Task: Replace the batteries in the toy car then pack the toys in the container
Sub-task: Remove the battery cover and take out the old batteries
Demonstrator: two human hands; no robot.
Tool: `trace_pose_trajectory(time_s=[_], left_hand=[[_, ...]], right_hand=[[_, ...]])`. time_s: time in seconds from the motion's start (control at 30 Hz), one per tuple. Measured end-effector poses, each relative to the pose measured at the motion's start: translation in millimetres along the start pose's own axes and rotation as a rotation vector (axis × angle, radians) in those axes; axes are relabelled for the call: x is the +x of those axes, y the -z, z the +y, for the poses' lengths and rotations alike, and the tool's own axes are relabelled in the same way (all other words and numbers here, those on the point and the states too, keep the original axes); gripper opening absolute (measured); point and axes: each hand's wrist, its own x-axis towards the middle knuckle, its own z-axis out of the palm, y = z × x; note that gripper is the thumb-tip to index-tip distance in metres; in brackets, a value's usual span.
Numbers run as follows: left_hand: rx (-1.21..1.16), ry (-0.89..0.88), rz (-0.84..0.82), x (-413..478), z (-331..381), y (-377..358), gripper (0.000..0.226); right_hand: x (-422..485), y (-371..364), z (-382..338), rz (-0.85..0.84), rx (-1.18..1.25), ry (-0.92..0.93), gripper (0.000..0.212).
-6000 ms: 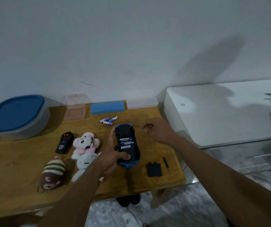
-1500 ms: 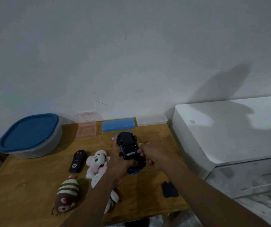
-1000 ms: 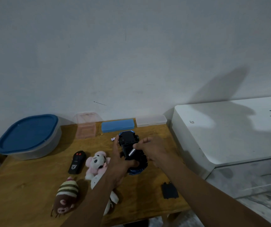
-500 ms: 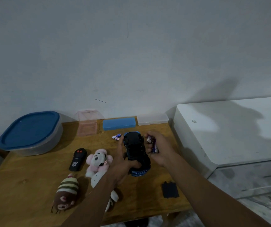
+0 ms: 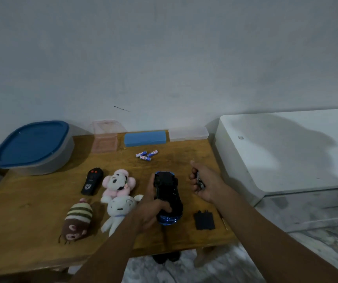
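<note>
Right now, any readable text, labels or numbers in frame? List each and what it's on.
None can be read.
Loose batteries: red and blue label print, too small.
Remote control: pale emblem low on its face, blurred.
Toy car: marks at its near end, blurred.
White cabinet: small mark, illegible.

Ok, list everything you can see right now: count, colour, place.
toy car: 1, blue-black, upside down in left hand
loose batteries: 3, blue-white, table rear
cover: 1, black, right of car
remote: 1, black, left of plushes
plush toys: 3, pink, white, brown-striped, table left
container: 1, grey, blue lid, far left
boxes: 3, pinkish, blue, clear, along wall
table: 1, wooden
cabinet: 1, white, right
left hand: grips car
right hand: closed on dark items, probably batteries
</note>
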Motion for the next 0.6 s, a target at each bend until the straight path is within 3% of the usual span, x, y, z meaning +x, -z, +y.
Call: trace_pose_trajectory(time_s=[0.27, 0.6], left_hand=[[0.027, 0.129, 0.046, -5.0, -22.3, -20.2, 0.121], [0.25, 0.012, 0.135, -13.3, -22.3, -32.2, 0.103]], right_hand=[[7.9, 29.1, 14.2, -0.002, -0.04, -0.096, 0.036], [5.3, 47.0, 27.6, -0.042, -0.031, -0.154, 0.031]])
